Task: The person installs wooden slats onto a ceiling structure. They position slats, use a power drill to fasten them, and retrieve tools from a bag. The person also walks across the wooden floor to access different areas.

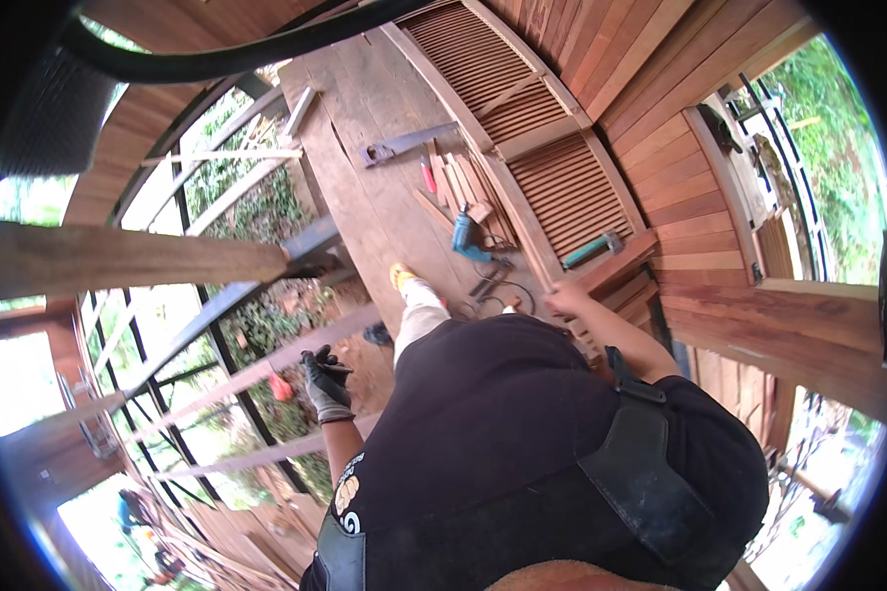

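Note:
My left hand (325, 384), in a grey and black work glove, hangs out to the left of my body. Its fingers are curled round something small and dark that I cannot make out. On the right, my bare right hand (565, 298) closes at the lower end of a long louvred wooden frame (518, 202); the fingertips are partly hidden. A hammer (591, 249) with a green handle lies across that frame, just beyond this hand. Left of the frame, a blue power drill (469, 237) rests on the planks near several cut wood strips (460, 185).
A handsaw (409, 145) and a red-handled tool (428, 175) lie farther up the plank floor (355, 118). A dark cord (512, 288) loops near my feet. Timber beams (138, 261) cross an open drop on the left. A plank wall (685, 187) rises on the right.

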`<state>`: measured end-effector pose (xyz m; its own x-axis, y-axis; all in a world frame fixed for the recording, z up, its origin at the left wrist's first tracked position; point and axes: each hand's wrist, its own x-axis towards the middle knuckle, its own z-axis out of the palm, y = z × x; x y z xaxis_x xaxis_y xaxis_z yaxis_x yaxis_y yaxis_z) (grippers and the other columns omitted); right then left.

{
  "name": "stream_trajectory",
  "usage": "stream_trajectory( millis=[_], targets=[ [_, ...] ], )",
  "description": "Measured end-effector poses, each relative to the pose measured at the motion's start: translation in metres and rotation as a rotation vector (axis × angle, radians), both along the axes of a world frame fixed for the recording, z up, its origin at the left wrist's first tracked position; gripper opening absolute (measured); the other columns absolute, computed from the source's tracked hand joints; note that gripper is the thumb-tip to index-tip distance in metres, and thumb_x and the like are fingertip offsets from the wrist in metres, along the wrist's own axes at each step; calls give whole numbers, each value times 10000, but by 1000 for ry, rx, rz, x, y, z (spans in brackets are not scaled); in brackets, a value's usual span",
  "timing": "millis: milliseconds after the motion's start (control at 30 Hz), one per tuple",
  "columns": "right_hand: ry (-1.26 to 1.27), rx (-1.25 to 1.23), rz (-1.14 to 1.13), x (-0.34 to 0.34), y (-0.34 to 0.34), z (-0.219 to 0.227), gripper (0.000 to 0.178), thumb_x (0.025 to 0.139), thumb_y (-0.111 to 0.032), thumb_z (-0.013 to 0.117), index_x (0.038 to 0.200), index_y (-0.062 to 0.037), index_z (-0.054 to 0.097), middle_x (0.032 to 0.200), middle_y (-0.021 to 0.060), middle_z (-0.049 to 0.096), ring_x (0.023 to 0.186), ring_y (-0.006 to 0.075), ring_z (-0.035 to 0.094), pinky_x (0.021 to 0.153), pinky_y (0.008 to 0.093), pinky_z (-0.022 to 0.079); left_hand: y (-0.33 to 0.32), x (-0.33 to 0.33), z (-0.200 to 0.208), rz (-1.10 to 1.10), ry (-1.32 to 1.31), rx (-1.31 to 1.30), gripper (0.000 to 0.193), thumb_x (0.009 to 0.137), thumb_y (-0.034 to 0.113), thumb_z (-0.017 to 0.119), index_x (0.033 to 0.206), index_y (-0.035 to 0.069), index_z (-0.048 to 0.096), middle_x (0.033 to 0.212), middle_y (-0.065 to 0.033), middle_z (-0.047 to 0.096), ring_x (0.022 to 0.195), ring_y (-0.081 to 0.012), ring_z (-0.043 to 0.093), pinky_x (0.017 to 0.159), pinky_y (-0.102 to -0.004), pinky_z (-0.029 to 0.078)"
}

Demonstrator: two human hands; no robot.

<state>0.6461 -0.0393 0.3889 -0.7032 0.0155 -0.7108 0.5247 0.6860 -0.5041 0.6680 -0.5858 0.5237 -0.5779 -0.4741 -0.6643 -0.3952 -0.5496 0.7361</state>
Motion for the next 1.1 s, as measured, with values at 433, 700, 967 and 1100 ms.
stream_trajectory(
  millis=[433,700,967,1100],
  targets=[
    [333,134,-269,-175,-172,91,349,885,-362,673,919,-14,672,853,199,676,835,348,674,728,437,514,-33,-336,63,-869,102,-46,305,995,216,582,1200,-3,632,1063,-109,705,877,-182,695,750,-309,560],
    [309,-501,-123,-286,-301,152,464,909,-436,680,1130,-28,672,1036,217,695,977,371,669,870,421,515,74,-425,47,-1539,120,79,258,1002,132,588,1159,-65,645,1081,-140,727,890,-178,702,782,-292,564],
    [334,-375,-356,-355,-296,129,381,943,-375,610,1132,-48,661,988,220,696,928,395,667,840,455,510,112,-533,22,-1718,-66,212,267,977,156,645,1153,-45,641,1055,-128,722,856,-179,697,755,-295,575],
    [238,-245,-538,-364,-290,130,347,949,-359,598,1105,-58,669,972,218,691,947,401,660,843,472,500,137,-572,-26,-1902,-124,184,299,967,187,659,1151,-49,649,1056,-119,719,829,-158,682,742,-291,575]
  ],
)
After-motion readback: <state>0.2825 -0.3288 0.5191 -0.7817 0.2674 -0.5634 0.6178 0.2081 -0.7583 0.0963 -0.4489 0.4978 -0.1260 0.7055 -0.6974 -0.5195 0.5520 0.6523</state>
